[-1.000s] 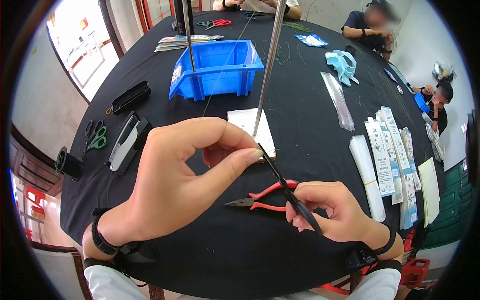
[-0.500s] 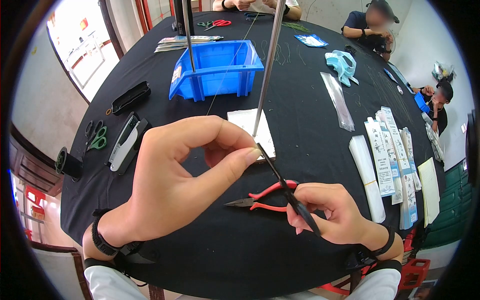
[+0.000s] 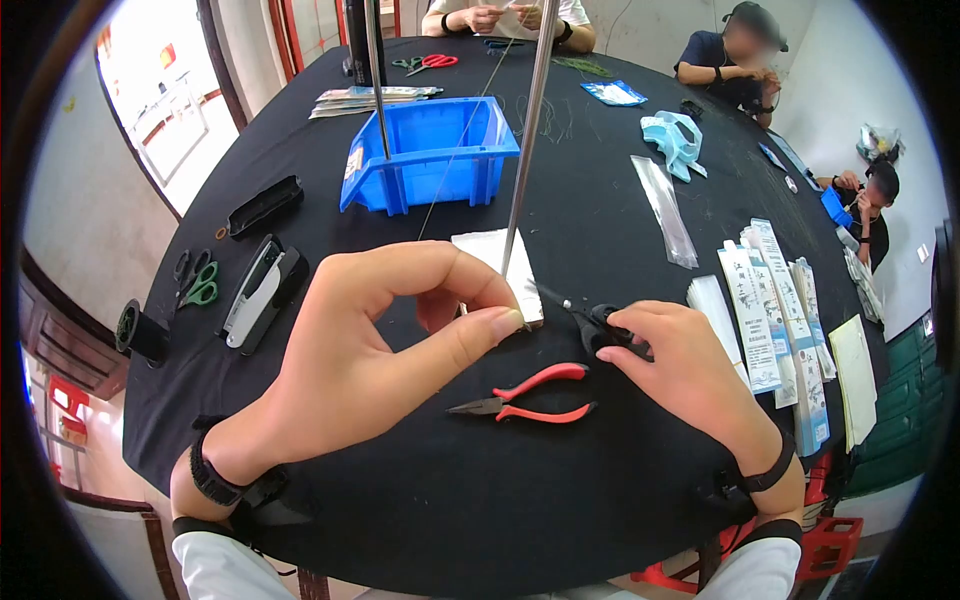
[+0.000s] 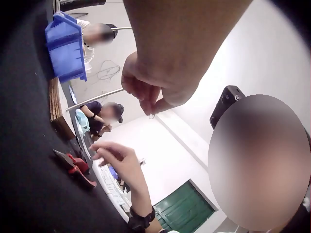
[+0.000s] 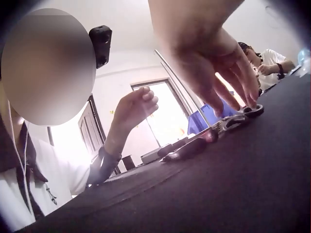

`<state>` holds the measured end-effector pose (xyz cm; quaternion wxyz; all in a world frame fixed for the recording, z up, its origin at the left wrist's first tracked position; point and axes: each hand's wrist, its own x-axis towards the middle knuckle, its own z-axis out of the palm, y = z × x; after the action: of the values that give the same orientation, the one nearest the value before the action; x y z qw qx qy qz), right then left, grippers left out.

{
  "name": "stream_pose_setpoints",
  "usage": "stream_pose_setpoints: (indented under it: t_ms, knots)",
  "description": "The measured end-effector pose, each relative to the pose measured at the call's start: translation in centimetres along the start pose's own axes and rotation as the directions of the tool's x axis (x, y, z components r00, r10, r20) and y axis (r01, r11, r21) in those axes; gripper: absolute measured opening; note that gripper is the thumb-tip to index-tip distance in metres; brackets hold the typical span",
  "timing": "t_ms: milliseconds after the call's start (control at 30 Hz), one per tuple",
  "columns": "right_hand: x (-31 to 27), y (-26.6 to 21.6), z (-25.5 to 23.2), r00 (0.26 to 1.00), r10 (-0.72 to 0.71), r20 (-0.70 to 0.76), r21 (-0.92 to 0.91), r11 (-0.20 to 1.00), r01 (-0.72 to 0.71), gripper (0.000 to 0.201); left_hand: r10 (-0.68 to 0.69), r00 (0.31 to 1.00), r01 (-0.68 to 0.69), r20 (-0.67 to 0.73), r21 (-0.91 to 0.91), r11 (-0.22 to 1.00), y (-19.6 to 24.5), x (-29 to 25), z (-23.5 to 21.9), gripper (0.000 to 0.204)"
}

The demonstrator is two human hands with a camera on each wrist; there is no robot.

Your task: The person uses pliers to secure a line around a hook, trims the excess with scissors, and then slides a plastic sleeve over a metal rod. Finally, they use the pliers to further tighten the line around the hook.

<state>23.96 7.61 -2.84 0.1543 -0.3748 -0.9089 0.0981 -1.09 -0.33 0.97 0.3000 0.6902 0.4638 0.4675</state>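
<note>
My left hand (image 3: 370, 350) is raised over the front of the table, its thumb and forefinger pinching a thin strand; a tiny loop (image 4: 152, 116) of it pokes out below the fingertips in the left wrist view. Black-handled scissors (image 3: 597, 336) lie on the cloth to the right. Over their handles is my right hand (image 3: 690, 365), fingertips right at the loops and fingers loosely extended. Red-handled pliers (image 3: 487, 406) rest between the hands, nearer to me. Behind the left fingertips, a metal rod (image 3: 525, 160) stands on a white-topped block (image 3: 490, 245).
A blue bin (image 3: 430, 180) stands behind the block. To the left are a stapler (image 3: 258, 300), green-handled scissors (image 3: 203, 285) and a black spool (image 3: 140, 330). Printed paper sleeves (image 3: 755, 310) and a clear plastic strip (image 3: 665, 215) lie at right. Other people sit around the table.
My right hand has moved the scissors away from the left fingertips, forward and down onto the cloth, and its fingers have loosened. The left hand keeps its pinch, nearly in place.
</note>
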Motion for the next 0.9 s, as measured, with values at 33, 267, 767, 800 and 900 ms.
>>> stream_pose_setpoints:
  t_ms: [33, 267, 767, 800, 900]
  knots:
    - [0.1, -0.3, -0.1, 0.996, -0.035, -0.081, 0.043, 0.998, 0.039, 0.017, 0.002, 1.0, -0.002, 0.014, 0.0, 1.0, 0.1, 0.0, -0.1, 0.01]
    - [1.7, -5.2, -3.1, 0.975, 0.031, 0.219, 0.886, 0.412, -0.212, 0.021, 0.113, 0.987, -0.109, -0.115, 0.042, 0.993, 0.5, 0.0, 1.0, 0.007]
    - [4.5, -6.2, -3.8, 0.959, 0.155, -0.239, 0.91, 0.38, 0.165, 0.011, 0.604, 0.745, -0.469, -0.283, 0.422, 0.776, 0.7, 0.4, 2.4, 0.02]
    - [5.0, -5.8, -4.4, 0.943, 0.136, -0.304, 0.865, 0.455, 0.213, 0.012, 0.66, 0.709, -0.52, -0.246, 0.449, 0.726, 0.9, 0.5, 2.1, 0.016]
    - [7.1, -5.4, -6.7, 0.869, 0.047, -0.492, 0.666, 0.664, 0.34, 0.014, 0.652, 0.752, -0.552, -0.101, 0.445, 0.705, 0.8, 0.3, 1.8, 0.013]
